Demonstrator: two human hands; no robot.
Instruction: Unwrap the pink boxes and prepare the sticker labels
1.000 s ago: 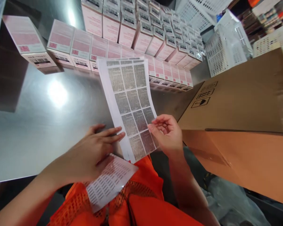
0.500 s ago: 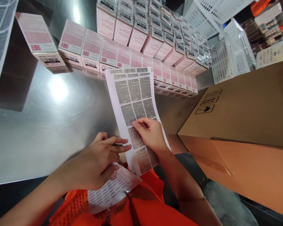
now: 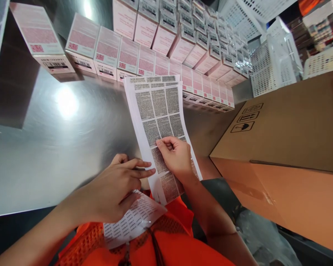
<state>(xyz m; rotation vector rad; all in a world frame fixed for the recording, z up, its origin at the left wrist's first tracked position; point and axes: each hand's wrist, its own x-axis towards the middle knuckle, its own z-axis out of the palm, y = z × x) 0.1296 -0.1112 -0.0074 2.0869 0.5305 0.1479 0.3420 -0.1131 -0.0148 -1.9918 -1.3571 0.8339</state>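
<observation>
A stack of label sheets [image 3: 158, 99], printed with grey blocks of small text, lies at the metal table's near edge and reaches back to the pink boxes. My right hand [image 3: 175, 155] rests on the top sheet, thumb and forefinger pinched at the edge of a label. Two fingers of my left hand [image 3: 122, 181] stretch onto the sheet's white left margin. Its thumb and bent forefinger close on a white backing paper [image 3: 133, 220] with slanted rows of print, which hangs over my orange clothing. Their exact contact is partly hidden.
A row of pink-and-white boxes [image 3: 107, 50] with barcodes runs across the metal table [image 3: 55, 147]. Behind it stand many stacked boxes [image 3: 162, 31]. A large cardboard carton [image 3: 291, 129] blocks the right side. White perforated baskets [image 3: 272, 61] stand at the back right.
The view has shifted slightly. Both hands keep nearly the same place and pose on the sheets, and the right fingers stay pinched at the same label edge.
</observation>
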